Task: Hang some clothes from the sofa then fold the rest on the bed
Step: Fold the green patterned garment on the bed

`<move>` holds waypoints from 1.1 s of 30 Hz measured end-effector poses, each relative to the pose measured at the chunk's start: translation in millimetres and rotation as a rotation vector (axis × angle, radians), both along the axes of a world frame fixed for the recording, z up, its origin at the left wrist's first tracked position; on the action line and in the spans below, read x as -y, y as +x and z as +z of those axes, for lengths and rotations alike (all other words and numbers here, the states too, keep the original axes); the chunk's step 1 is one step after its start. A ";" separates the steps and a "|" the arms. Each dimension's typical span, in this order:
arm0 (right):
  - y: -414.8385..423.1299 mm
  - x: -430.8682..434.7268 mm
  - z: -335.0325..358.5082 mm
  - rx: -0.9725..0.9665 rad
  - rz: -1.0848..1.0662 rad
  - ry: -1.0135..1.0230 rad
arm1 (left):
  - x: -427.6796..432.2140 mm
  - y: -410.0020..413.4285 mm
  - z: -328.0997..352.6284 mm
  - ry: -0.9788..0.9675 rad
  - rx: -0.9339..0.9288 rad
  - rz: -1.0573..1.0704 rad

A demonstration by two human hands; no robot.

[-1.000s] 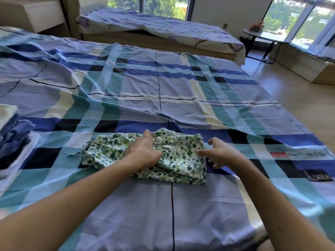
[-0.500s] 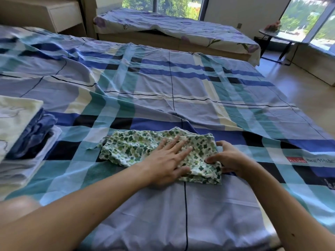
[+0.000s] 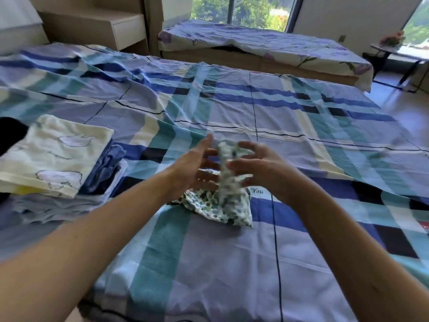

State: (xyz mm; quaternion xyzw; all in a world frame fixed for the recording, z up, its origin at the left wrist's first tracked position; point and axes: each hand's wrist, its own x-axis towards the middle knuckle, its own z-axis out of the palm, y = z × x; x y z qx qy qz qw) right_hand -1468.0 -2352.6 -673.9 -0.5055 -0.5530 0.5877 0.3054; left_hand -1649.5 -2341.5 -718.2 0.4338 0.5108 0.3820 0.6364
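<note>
A small green-and-white leaf-print garment point(image 3: 222, 203) is partly raised off the plaid bed cover point(image 3: 255, 263), its lower end still on the bed. My right hand point(image 3: 260, 168) grips its upper part, which stands up blurred between my hands. My left hand point(image 3: 192, 168) is beside it on the left, fingers spread; whether it holds the cloth is unclear. A stack of folded clothes point(image 3: 55, 156) lies at the left, with a cream item with cloud shapes on top and blue pieces under it.
A second bed point(image 3: 267, 45) with a floral cover stands behind. A wooden bedside unit point(image 3: 116, 26) is at the back left. At the far right a small table point(image 3: 394, 52) holds flowers, with wooden floor point(image 3: 399, 89) beside it.
The garment was lying flat under both hands; now its folded part is lifted upright between them. The view has swung left, bringing more of the folded stack into sight.
</note>
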 end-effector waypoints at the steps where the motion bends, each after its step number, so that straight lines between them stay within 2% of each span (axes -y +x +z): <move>1: -12.0 2.7 -2.6 -0.056 0.040 -0.022 | -2.3 -9.1 -3.9 -0.010 -0.005 0.029; 2: -20.4 3.5 -8.4 -0.073 0.055 -0.038 | -3.9 -16.9 -10.3 -0.005 -0.086 0.052; 4: -27.0 2.3 -27.0 -0.004 0.018 -0.007 | -6.0 -29.8 -29.4 0.011 -0.361 0.112; 6: -19.8 -2.2 -49.6 0.156 -0.074 0.090 | -5.1 -36.8 -43.6 0.042 -0.587 0.149; 9: -0.4 -0.9 -77.2 0.457 -0.197 0.253 | -4.4 -41.2 -53.4 0.156 -1.051 0.151; 10: 4.6 2.0 -83.6 0.518 -0.201 0.272 | -5.8 -41.8 -57.2 0.140 -1.109 0.140; 12: 9.6 8.1 -91.1 0.505 -0.156 0.215 | -9.3 -43.1 -61.0 0.054 -1.020 0.114; 15: 7.6 10.0 -93.4 0.305 -0.137 0.066 | -18.2 -47.9 -61.9 -0.063 -0.734 0.120; 21: -1.5 -0.5 -91.9 0.041 -0.087 -0.111 | -17.4 -41.0 -56.5 -0.139 -0.610 0.121; 24: -5.0 -2.5 -91.3 -0.079 -0.083 -0.161 | -13.6 -30.8 -48.4 -0.078 -0.599 0.162; 29: -12.4 -3.9 -85.0 -0.280 -0.123 -0.093 | -2.6 -35.2 -20.4 0.123 -0.764 0.215; 33: -40.7 -5.4 -53.6 -0.412 -0.088 -0.041 | 11.0 -70.5 25.7 0.267 -0.686 0.269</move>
